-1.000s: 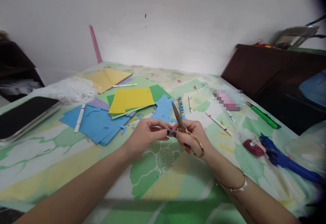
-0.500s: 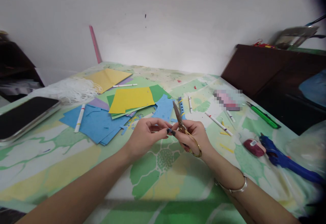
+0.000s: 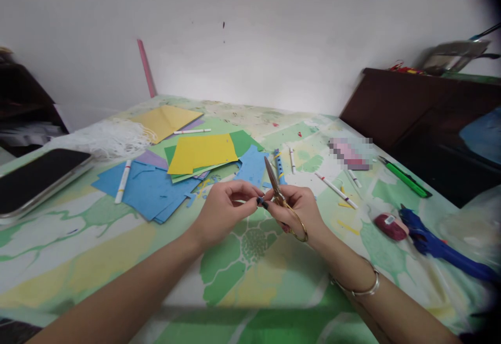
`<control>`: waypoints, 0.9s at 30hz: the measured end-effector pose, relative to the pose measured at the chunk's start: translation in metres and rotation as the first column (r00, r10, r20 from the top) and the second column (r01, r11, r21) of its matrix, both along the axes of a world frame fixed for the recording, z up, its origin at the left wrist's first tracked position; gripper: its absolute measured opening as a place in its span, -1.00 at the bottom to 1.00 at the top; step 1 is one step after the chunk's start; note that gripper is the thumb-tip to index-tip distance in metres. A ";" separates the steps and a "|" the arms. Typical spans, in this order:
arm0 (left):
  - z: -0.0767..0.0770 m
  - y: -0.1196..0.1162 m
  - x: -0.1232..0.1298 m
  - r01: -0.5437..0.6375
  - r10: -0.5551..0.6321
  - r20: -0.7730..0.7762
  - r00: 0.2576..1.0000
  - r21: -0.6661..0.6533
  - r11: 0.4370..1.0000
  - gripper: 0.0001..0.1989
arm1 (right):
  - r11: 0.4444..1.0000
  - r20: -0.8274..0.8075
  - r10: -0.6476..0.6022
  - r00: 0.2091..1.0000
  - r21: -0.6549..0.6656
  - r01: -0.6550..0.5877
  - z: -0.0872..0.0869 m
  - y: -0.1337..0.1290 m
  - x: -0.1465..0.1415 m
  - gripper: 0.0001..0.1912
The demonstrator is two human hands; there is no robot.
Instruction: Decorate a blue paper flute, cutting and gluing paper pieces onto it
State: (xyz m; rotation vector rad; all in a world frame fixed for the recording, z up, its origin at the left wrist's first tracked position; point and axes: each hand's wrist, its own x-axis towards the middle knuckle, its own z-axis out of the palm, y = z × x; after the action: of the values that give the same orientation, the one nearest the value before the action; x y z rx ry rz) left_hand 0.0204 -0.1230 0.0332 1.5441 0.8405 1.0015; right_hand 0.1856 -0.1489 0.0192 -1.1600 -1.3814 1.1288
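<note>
Right hand [image 3: 297, 211] grasps gold-handled scissors [image 3: 275, 186]; left hand [image 3: 223, 211] has thumb and finger brought together against the right's fingertips. Fingers block the view between; cannot tell whether the left holds anything. Scissors: blades together, tips angled away and slightly left. Just beyond the grip: cut blue sheet [image 3: 250, 165] and, beside the blade tips, dotted blue strip [image 3: 279, 165]. Left of grip: stacked blue sheets [image 3: 144, 190]; past them, yellow sheet [image 3: 203, 153] over green. Right: marker [image 3: 335, 190]; farther, blue tool [image 3: 438, 250], green cutter [image 3: 407, 177].
</note>
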 end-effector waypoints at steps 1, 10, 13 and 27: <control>0.000 0.000 0.000 -0.006 0.006 -0.003 1.000 0.007 1.000 -0.95 | 1.000 -0.002 -0.002 1.000 -0.001 0.002 0.000 0.000 0.000 -0.91; 0.000 -0.001 -0.001 0.017 -0.017 -0.013 1.000 0.023 1.000 -0.96 | 0.999 -0.017 0.014 1.000 -0.039 -0.015 0.005 -0.001 0.000 -0.91; 0.002 0.000 0.000 0.028 -0.028 -0.005 1.000 0.012 1.000 -0.97 | 0.998 -0.003 0.022 1.000 -0.053 -0.022 0.006 -0.001 0.001 -0.90; -0.002 -0.003 -0.002 0.030 0.011 -0.152 0.988 0.261 0.965 -0.91 | 0.999 0.044 -0.017 0.999 -0.043 0.019 0.007 -0.002 -0.003 -0.93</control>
State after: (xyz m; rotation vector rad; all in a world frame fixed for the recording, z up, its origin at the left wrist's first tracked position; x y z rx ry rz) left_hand 0.0189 -0.1265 0.0316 1.8689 0.8290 1.0291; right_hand 0.1826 -0.1508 0.0263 -1.2324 -1.3831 1.1314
